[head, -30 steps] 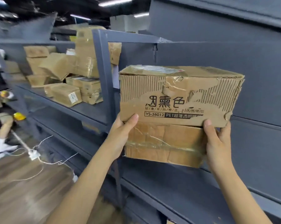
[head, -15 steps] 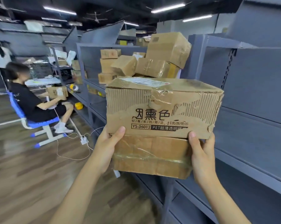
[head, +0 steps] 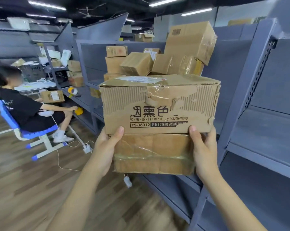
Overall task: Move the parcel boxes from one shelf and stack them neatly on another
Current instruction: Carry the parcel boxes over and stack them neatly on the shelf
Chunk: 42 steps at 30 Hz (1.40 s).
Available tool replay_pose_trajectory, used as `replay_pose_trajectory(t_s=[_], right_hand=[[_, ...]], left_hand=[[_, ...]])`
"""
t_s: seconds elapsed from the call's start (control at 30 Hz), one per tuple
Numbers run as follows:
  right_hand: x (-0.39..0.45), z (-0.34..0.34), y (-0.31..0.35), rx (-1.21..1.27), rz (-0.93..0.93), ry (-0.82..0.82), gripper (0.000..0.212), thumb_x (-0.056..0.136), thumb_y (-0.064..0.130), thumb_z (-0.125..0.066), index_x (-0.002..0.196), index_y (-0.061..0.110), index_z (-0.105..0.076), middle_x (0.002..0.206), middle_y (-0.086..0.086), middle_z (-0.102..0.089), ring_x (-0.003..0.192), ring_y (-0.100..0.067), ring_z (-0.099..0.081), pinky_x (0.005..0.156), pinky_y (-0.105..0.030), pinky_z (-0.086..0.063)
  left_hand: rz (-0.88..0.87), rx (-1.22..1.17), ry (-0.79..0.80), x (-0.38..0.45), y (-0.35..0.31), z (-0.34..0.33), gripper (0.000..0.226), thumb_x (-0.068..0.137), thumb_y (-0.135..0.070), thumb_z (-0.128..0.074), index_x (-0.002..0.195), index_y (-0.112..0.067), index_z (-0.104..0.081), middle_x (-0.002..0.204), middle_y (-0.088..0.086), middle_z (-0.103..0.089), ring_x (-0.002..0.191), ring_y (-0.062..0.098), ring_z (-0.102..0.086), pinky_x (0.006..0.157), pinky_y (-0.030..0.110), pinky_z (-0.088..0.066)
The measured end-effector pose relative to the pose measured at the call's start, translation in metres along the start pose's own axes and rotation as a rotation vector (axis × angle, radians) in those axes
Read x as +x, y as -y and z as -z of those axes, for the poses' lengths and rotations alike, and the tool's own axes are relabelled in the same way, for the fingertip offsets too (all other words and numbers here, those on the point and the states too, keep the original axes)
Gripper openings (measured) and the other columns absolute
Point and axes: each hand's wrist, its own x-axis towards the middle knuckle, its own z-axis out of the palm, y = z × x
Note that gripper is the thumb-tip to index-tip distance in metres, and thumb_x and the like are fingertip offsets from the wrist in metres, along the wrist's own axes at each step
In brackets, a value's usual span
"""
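— What can't you see?
— Your left hand (head: 106,145) and right hand (head: 203,150) grip two stacked parcel boxes (head: 159,114); your fingers behind them are hidden.
— Room?
— Bare grey shelf (head: 264,130) right of your right hand; piled boxes (head: 182,54) beyond.

Cool light from ceiling strip lamps (head: 47,5) — soft shadows, edges bowed by wide-angle distortion, slight overall blur.

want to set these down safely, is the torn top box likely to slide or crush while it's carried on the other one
The top box is probably soft: its outer paper is peeled down to the ribs and its right edge is ragged. It may slide, since it overhangs the taped lower box and only the thumbs of the left hand and right hand reach it. It seems light.
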Motion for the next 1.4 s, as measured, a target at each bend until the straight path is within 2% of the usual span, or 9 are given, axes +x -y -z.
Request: replay_pose_trajectory(t_s=[0.3,0.47,0.6,0.73,0.87,1.0,1.17,1.27,1.4], right_hand=[[0.111,-0.013,-0.010,-0.054,0.156,-0.342,0.055,0.082,0.035,-0.051,0.131,0.011,-0.043,0.088,0.027,-0.050,0.073,0.027,-0.047,0.062,0.003,-0.033],[0.178,-0.020,-0.012,-0.057,0.200,-0.430,0.024,0.080,0.032,-0.043,0.104,0.029,-0.044,0.091,0.028,-0.051,0.076,0.026,-0.048,0.065,0.002,-0.033],[0.206,-0.012,-0.034,-0.116,0.120,-0.511,0.048,0.077,0.039,-0.039,0.117,0.014,-0.046,0.090,0.025,-0.051,0.078,0.019,-0.048,0.068,-0.006,-0.034],[0.221,-0.001,-0.055,-0.233,0.081,-0.597,0.067,0.077,0.047,-0.037,0.134,0.013,-0.036,0.112,0.005,-0.058,0.096,-0.008,-0.053,0.080,-0.025,-0.038],[0.226,-0.007,-0.059,-0.363,0.037,-0.606,0.084,0.079,0.052,-0.040,0.151,0.026,-0.005,0.153,0.000,-0.030,0.139,-0.019,-0.031,0.114,-0.041,-0.026],[0.215,-0.014,-0.053,-0.417,0.150,-0.536,0.070,0.093,0.038,-0.045,0.152,0.023,-0.010,0.157,0.008,-0.019,0.143,-0.008,-0.020,0.118,-0.035,-0.020],[0.202,-0.018,-0.043,-0.424,0.183,-0.481,0.045,0.102,0.021,-0.038,0.146,0.021,-0.032,0.140,0.021,-0.032,0.132,0.007,-0.029,0.104,-0.004,-0.024],[0.194,-0.012,-0.051,-0.453,0.140,-0.470,0.049,0.101,0.026,-0.039,0.148,0.024,-0.027,0.145,0.022,-0.028,0.132,0.008,-0.026,0.113,-0.017,-0.023],[0.194,-0.025,-0.068,-0.564,0.151,-0.445,0.068,0.094,0.030,-0.050,0.151,0.027,-0.012,0.152,0.020,-0.025,0.136,0.006,-0.027,0.114,-0.021,-0.024]], left_hand=[[-0.096,-0.065,0.125,0.117,0.016,-0.066,0.048,0.072,-0.035,-0.060,0.117,-0.021,-0.052,0.116,-0.003,-0.064,0.113,0.015,-0.059,0.092,0.029,-0.048],[-0.242,-0.003,0.157,0.169,0.013,-0.093,0.063,0.066,-0.049,-0.064,0.123,-0.027,-0.048,0.112,-0.018,-0.066,0.110,0.002,-0.059,0.090,0.018,-0.048],[-0.207,0.085,0.189,0.191,0.041,-0.113,0.071,0.076,-0.050,-0.066,0.137,-0.025,-0.039,0.120,-0.019,-0.062,0.115,0.000,-0.055,0.102,0.030,-0.042],[-0.160,0.191,0.229,0.187,0.070,-0.135,0.077,0.082,-0.043,-0.050,0.149,-0.024,-0.018,0.134,-0.015,-0.050,0.114,-0.013,-0.048,0.092,0.004,-0.038],[-0.231,0.240,0.292,0.188,0.086,-0.163,0.076,0.090,-0.055,-0.044,0.145,-0.040,0.007,0.159,-0.005,-0.008,0.144,0.008,-0.013,0.118,0.034,-0.019],[-0.253,0.239,0.452,0.187,0.090,-0.188,0.071,0.098,-0.027,-0.043,0.137,-0.036,0.015,0.157,-0.007,0.014,0.142,-0.002,0.008,0.111,0.008,0.002],[-0.176,0.204,0.682,0.217,0.101,-0.199,0.055,0.100,-0.018,-0.041,0.148,-0.025,-0.017,0.156,-0.003,-0.019,0.141,0.004,-0.020,0.115,0.023,-0.019],[-0.227,0.199,0.616,0.235,0.105,-0.188,0.046,0.097,-0.006,-0.042,0.138,-0.025,-0.036,0.146,-0.002,-0.036,0.131,0.005,-0.035,0.106,0.017,-0.030],[-0.206,0.350,0.621,0.274,0.105,-0.180,0.057,0.097,-0.009,-0.042,0.146,-0.030,-0.024,0.155,-0.006,-0.019,0.143,0.016,-0.020,0.117,0.037,-0.021]])
